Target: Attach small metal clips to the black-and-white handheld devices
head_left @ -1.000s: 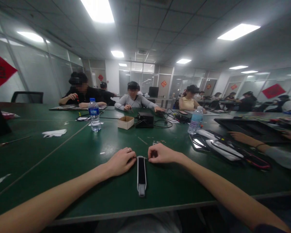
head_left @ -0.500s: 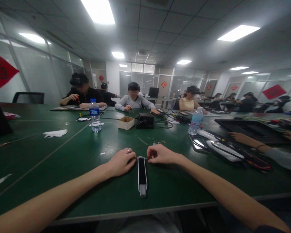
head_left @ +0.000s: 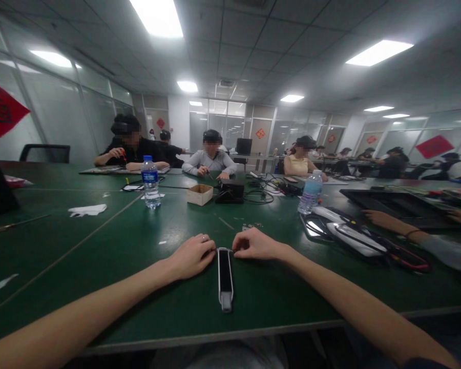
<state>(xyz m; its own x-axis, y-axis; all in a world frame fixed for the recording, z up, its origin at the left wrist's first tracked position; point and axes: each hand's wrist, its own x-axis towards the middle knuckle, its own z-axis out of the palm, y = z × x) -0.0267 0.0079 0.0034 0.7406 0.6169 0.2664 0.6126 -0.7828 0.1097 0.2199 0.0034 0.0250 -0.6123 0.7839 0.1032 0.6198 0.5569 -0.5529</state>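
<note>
A slim device with a white rim and a long black face (head_left: 225,271) lies flat on the green table (head_left: 138,302), its grey end towards me. My left hand (head_left: 194,256) rests on the table to the left of the device's far end, fingers curled together and a ring on one of them. Across from it, my right hand (head_left: 255,244) is pinched close to the far end's right side. Whatever sits between the fingertips of either hand is too small or hidden to make out. Small metal bits (head_left: 252,226) lie just beyond my right hand.
Farther back stand a small open box (head_left: 200,195), a black box (head_left: 230,191) with cables, and two water bottles (head_left: 151,184) (head_left: 310,192). To the right lie a phone (head_left: 315,228), white cabled devices (head_left: 355,239) and a black tray (head_left: 399,207), beside another person's arm (head_left: 395,224). Several people sit around.
My hands stay almost in place, the right fingertips a touch nearer the device. Across the table, a person's outstretched hand has drawn in to behind the black box.
</note>
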